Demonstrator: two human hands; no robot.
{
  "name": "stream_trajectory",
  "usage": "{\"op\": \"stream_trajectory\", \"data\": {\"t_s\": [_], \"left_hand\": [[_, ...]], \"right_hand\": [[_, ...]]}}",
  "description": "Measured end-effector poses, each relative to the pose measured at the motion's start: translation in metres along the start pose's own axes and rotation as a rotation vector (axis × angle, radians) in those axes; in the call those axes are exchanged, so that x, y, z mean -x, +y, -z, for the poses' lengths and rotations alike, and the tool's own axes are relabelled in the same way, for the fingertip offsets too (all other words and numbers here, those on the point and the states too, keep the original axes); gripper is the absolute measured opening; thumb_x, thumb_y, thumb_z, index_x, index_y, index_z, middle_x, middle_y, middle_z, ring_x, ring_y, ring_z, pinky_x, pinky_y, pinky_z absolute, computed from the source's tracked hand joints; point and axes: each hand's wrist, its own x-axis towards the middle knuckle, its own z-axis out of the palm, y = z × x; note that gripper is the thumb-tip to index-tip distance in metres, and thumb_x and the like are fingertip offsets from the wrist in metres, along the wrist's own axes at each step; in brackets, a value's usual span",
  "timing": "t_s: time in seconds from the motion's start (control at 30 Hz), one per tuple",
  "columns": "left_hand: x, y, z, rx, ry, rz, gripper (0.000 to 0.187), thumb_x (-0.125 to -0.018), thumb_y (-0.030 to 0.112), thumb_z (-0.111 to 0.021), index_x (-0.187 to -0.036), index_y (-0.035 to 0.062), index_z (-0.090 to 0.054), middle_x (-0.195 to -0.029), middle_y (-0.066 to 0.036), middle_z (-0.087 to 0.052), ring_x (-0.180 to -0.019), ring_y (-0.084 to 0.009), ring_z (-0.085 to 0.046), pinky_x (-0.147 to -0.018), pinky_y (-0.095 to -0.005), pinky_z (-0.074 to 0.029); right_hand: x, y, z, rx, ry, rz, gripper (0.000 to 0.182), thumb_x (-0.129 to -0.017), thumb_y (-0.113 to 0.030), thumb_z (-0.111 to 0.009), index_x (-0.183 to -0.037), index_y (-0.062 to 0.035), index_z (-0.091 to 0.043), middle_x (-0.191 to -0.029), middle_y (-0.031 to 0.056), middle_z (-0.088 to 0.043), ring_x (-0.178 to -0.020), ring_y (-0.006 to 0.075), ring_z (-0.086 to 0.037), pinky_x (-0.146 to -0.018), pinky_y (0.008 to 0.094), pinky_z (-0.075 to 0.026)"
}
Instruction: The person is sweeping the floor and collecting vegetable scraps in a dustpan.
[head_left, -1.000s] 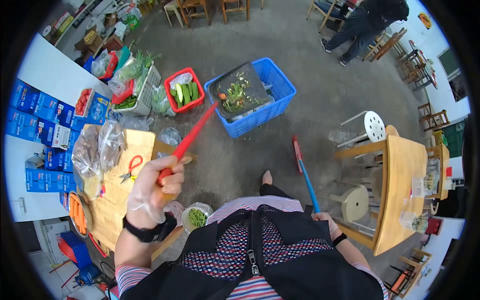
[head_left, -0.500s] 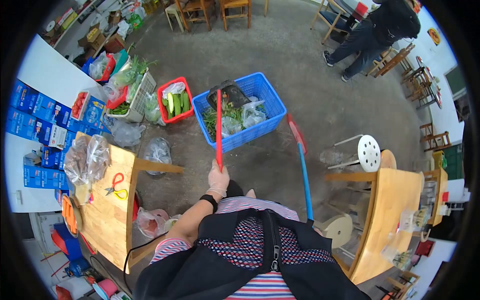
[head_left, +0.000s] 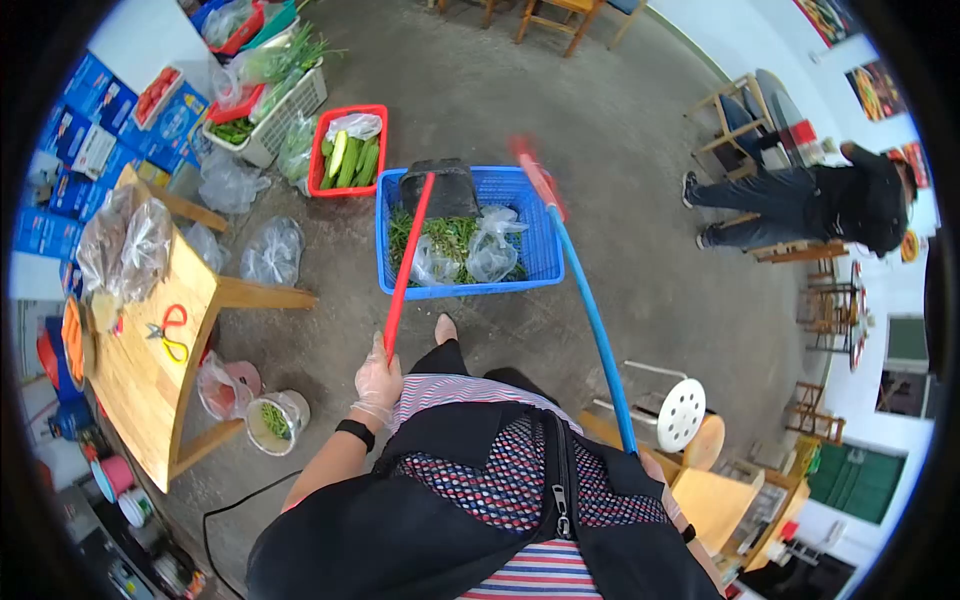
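Note:
My left hand (head_left: 380,384), in a clear plastic glove, is closed around the red handle of a long-handled dustpan (head_left: 446,192). Its black scoop is tilted over the back left of a blue basket (head_left: 470,291). Inside that basket lie green leafy scraps (head_left: 455,238) and crumpled clear plastic bags (head_left: 494,250). Low on the right, my right hand (head_left: 654,470) shows only in part, wrapped round the upper end of a broom's blue handle. The broom (head_left: 590,310) slants forward, its blurred red head beside the basket's right back corner.
A red basket of cucumbers (head_left: 346,160) stands left of the blue one. A wooden table (head_left: 150,385) with scissors (head_left: 172,330) is at the left; a bucket (head_left: 285,432) sits below. At the right are a white stool (head_left: 680,413) and a person (head_left: 800,200) in dark clothes.
The view has turned, and the blue basket now sits squarely ahead. The broom head has swung from the floor at the right toward the basket's corner. The dustpan's scoop is still over the basket.

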Motion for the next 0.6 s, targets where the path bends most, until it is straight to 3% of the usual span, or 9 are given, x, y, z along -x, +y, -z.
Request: {"op": "stream_trajectory", "data": {"t_s": [0.03,0.1,0.13,0.23,0.3,0.4,0.5,0.57,0.6], "left_hand": [[-0.001,0.002,-0.005,0.003,0.016,0.025,0.053,-0.076,0.018,-0.049,-0.123,0.0019,-0.032,-0.085,-0.022,-0.057,-0.073,-0.0335,-0.058,-0.064,-0.0407,-0.045],[-0.005,0.006,-0.013,-0.030,-0.011,0.088,0.053,-0.076,0.018,-0.049,-0.124,0.0019,-0.032,-0.086,-0.022,-0.057,-0.073,-0.0338,-0.058,-0.065,-0.0407,-0.046],[-0.010,0.010,-0.018,-0.053,-0.039,0.132,0.053,-0.076,0.017,-0.049,-0.124,0.0019,-0.031,-0.088,-0.022,-0.057,-0.073,-0.0342,-0.058,-0.065,-0.0407,-0.046],[-0.025,0.020,-0.035,-0.154,-0.127,0.305,0.047,-0.077,0.017,-0.049,-0.119,0.0017,-0.036,-0.090,-0.022,-0.056,-0.077,-0.0341,-0.058,-0.068,-0.0405,-0.046],[-0.029,0.026,-0.062,-0.136,-0.151,0.407,0.041,-0.078,0.018,-0.048,-0.115,0.0017,-0.039,-0.092,-0.022,-0.056,-0.080,-0.0343,-0.057,-0.070,-0.0408,-0.046],[-0.046,0.052,-0.106,-0.043,-0.156,0.543,0.032,-0.079,0.022,-0.045,-0.104,0.0018,-0.045,-0.095,-0.022,-0.056,-0.085,-0.0347,-0.056,-0.074,-0.0414,-0.045],[-0.078,0.103,-0.129,0.125,-0.150,0.698,0.029,-0.081,0.025,-0.043,-0.098,0.0020,-0.048,-0.094,-0.021,-0.057,-0.087,-0.0358,-0.055,-0.077,-0.0419,-0.044],[-0.084,0.137,-0.139,0.096,-0.079,0.728,0.028,-0.081,0.024,-0.042,-0.095,0.0002,-0.048,-0.086,-0.022,-0.059,-0.084,-0.0341,-0.057,-0.074,-0.0419,-0.045],[-0.080,0.145,-0.148,0.103,-0.050,0.748,0.027,-0.081,0.023,-0.041,-0.094,0.0001,-0.048,-0.085,-0.021,-0.059,-0.083,-0.0336,-0.058,-0.073,-0.0419,-0.046]], "right_hand": [[-0.006,-0.023,0.004,0.017,-0.016,-0.004,0.022,-0.076,-0.018,-0.060,-0.087,-0.0047,-0.047,-0.075,-0.0008,-0.047,-0.067,0.0068,-0.043,-0.057,0.0209,-0.038],[-0.016,-0.079,0.005,0.415,-0.034,0.074,0.024,-0.074,-0.015,-0.061,-0.090,-0.0033,-0.047,-0.073,-0.0012,-0.044,-0.068,0.0057,-0.040,-0.059,0.0196,-0.036],[-0.029,-0.074,0.017,0.291,-0.046,-0.032,0.027,-0.073,-0.013,-0.061,-0.093,-0.0027,-0.047,-0.075,-0.0018,-0.044,-0.071,0.0059,-0.040,-0.062,0.0199,-0.037],[-0.052,-0.075,0.060,0.087,-0.108,0.002,0.028,-0.073,-0.011,-0.061,-0.094,-0.0023,-0.046,-0.077,-0.0022,-0.043,-0.074,0.0057,-0.039,-0.065,0.0203,-0.037],[-0.062,-0.099,0.087,0.096,-0.211,-0.017,0.026,-0.074,-0.009,-0.060,-0.095,-0.0022,-0.046,-0.080,-0.0012,-0.045,-0.077,0.0063,-0.040,-0.068,0.0202,-0.036],[-0.098,-0.131,0.130,0.308,-0.202,-0.032,0.026,-0.073,-0.010,-0.060,-0.094,-0.0013,-0.047,-0.080,-0.0013,-0.047,-0.077,0.0074,-0.041,-0.067,0.0213,-0.037],[-0.151,-0.150,0.177,0.233,-0.183,0.043,0.024,-0.074,-0.012,-0.060,-0.091,-0.0009,-0.048,-0.078,0.0014,-0.051,-0.074,0.0097,-0.046,-0.065,0.0241,-0.039],[-0.179,-0.167,0.198,0.768,-0.140,0.241,0.020,-0.075,-0.013,-0.058,-0.089,-0.0012,-0.050,-0.075,0.0051,-0.053,-0.070,0.0129,-0.050,-0.063,0.0268,-0.041],[-0.186,-0.184,0.201,0.947,-0.086,0.190,0.020,-0.075,-0.014,-0.057,-0.088,-0.0013,-0.051,-0.074,0.0078,-0.054,-0.069,0.0145,-0.052,-0.062,0.0281,-0.041]]}}
